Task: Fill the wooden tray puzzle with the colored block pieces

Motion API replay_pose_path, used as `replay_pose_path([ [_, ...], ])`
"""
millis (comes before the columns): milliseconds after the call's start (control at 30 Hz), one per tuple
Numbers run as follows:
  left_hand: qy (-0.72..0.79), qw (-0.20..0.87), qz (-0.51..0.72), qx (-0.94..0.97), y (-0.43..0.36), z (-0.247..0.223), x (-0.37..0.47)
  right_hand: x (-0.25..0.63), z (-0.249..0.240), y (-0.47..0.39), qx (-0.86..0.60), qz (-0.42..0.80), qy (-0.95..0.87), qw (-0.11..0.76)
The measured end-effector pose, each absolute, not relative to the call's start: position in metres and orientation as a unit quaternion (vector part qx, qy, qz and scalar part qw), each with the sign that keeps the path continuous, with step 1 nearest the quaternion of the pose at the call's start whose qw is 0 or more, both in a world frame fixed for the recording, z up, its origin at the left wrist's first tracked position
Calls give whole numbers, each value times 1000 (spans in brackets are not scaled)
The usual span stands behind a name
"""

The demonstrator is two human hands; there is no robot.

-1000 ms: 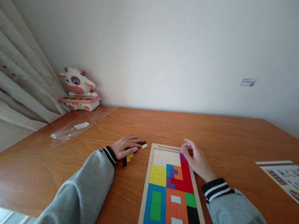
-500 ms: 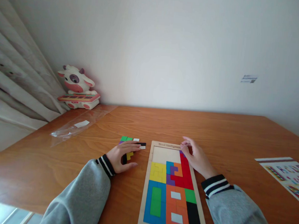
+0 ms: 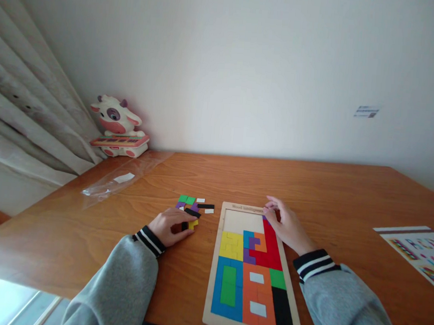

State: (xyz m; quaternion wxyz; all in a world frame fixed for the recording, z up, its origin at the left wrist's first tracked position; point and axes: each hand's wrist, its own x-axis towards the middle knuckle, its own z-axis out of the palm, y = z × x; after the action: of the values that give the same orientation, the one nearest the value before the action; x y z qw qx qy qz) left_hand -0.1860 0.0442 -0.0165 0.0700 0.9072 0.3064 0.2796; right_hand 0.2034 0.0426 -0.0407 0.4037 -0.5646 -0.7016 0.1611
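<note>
We've got our left hand point(image 3: 169, 226) down at the loose puzzle pieces, thumb and fingers curved with a gap between them. A yellow piece point(image 3: 193, 224) sits right by the fingertips, with a black piece point(image 3: 192, 212) at the upper fingers, but we can't tell if we're actually pinching either one. Just beyond are green pieces point(image 3: 186, 199), purple bits point(image 3: 195, 207) and white pieces point(image 3: 209, 211), plus another black strip.

The wooden puzzle board point(image 3: 213, 270) lies flat on the table point(image 3: 294, 181) between our hands. Most of it's packed with yellow, blue, green, orange, red and black shapes, and pale base shows at the far end. Our right hand point(image 3: 289, 228) is at its far right corner, fingers loosely curled and the thumb bent in near them; no telling whether it's pinching anything.

Over on the left there's a clear plastic bag point(image 3: 126, 175) and a cow toy keyboard point(image 3: 120, 125) near the curtain point(image 3: 27, 92). A colorful printed sheet point(image 3: 416, 253) lies well off to the right.
</note>
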Motion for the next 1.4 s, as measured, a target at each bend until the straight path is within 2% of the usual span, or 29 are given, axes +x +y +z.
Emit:
replay_pose_path([
  [167, 301, 62, 301, 903, 39, -14, -171, 202, -40, 43, -559, 150, -705, 409],
  [400, 268, -52, 320, 907, 39, -11, -148, 201, -39, 43, -559, 163, -695, 422],
  [533, 284, -64, 335, 896, 45, -14, -138, 200, -38, 43, -556, 202, -673, 443],
  [667, 332, 0, 399, 855, 50, -14, -111, 200, -39, 44, -547, 226, -648, 479],
  [800, 397, 136, 483, 769, 50, -12, -67, 200, -33, 42, -550, 200, -624, 518],
  [933, 381, 247, 524, 721, 44, -12, -38, 193, -19, 33, -529, 176, -669, 492],
  [1067, 331, 241, 480, 776, 43, -16, -42, 182, -11, 24, -494, 193, -722, 444],
  [1233, 337, 312, 491, 740, 50, -22, -55, 178, -13, 22, -480, 183, -749, 418],
  [1300, 342, 289, 488, 749, 51, -21, -57, 178, -13, 22, -474, 163, -763, 408],
  [1400, 334, 195, 474, 791, 49, -14, -58, 177, -11, 21, -467, 141, -777, 398],
])
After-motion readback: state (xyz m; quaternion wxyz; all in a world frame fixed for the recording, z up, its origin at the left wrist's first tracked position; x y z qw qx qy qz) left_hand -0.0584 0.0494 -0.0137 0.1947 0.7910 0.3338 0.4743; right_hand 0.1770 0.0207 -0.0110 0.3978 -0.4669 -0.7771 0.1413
